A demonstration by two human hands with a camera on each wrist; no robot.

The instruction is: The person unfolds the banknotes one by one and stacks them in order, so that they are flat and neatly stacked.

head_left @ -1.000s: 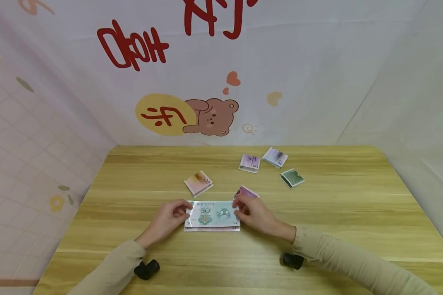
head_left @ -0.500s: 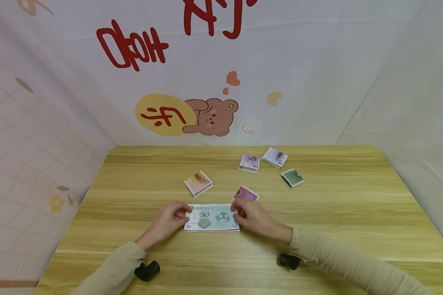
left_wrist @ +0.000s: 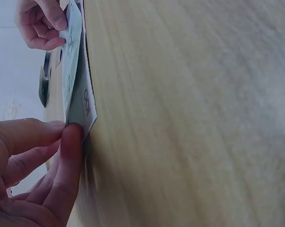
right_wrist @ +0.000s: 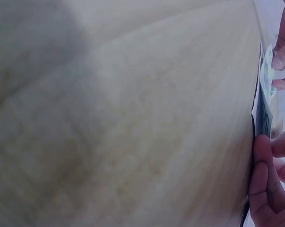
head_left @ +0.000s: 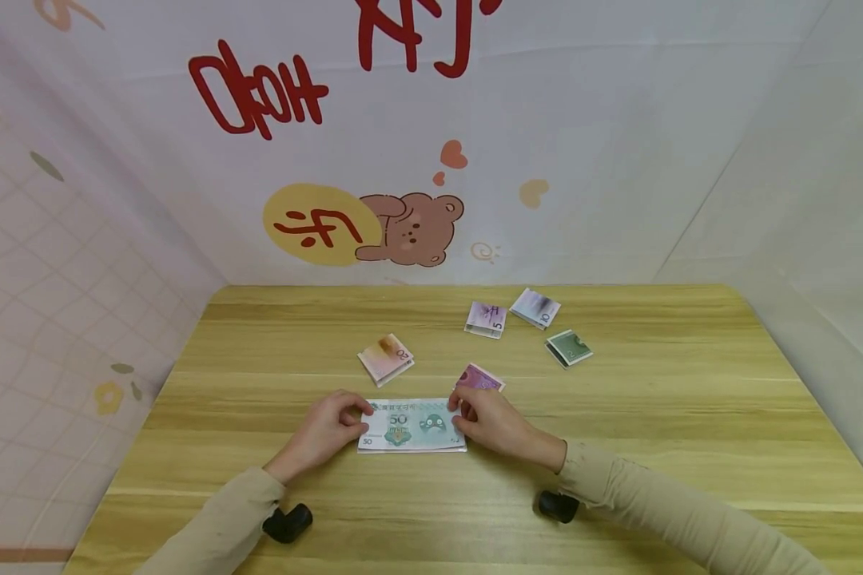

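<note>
A pale green toy banknote marked 50 (head_left: 410, 423) is stretched between both hands in the head view. My left hand (head_left: 322, 431) pinches its left end between thumb and fingers. At the opposite end, my right hand (head_left: 498, 425) pinches the right edge. Right under it lies another note marked 100 (left_wrist: 89, 109), mostly covered; its near edge shows as a thin strip in the head view. In the left wrist view the 50 note tilts up a little from the 100 note. Just behind the right hand lies a folded purple note (head_left: 483, 376), partly hidden by the fingers.
Farther back on the wooden table (head_left: 273, 335) lie several folded notes: an orange 20 (head_left: 386, 358), a purple 5 (head_left: 486, 318), a bluish 10 (head_left: 535, 308) and a green note (head_left: 570, 348). A printed cloth (head_left: 590, 160) hangs behind the table.
The 50 note has come slightly toward the person and now covers more of the 100 note. My right hand has shifted a little left; the folded notes stay put.
</note>
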